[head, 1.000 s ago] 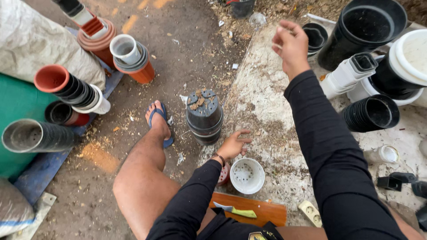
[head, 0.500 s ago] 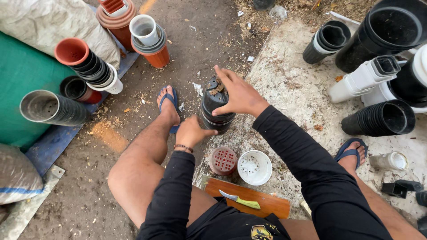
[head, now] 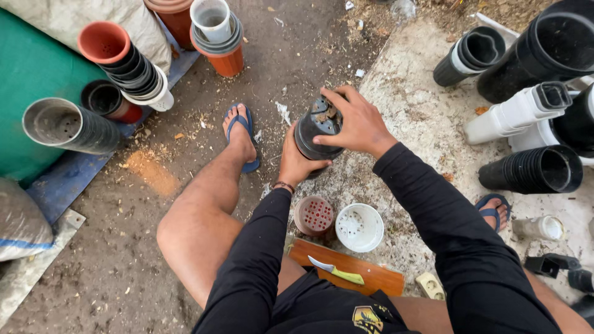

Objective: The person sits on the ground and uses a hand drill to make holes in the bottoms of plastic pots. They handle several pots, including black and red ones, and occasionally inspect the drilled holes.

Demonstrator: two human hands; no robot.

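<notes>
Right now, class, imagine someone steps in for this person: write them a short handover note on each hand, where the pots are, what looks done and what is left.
Left hand: grips the lower side of the black pot stack.
Right hand: rests on top of the stack, fingers spread over its upturned base.
The stack is held upside down above the ground, between the knees.
Near you: a small terracotta pot and a white pot, both separate, beside a wooden board carrying a green-handled knife.
Seemingly done: those two pots lie apart.
Left: the black stack remains nested.
</notes>
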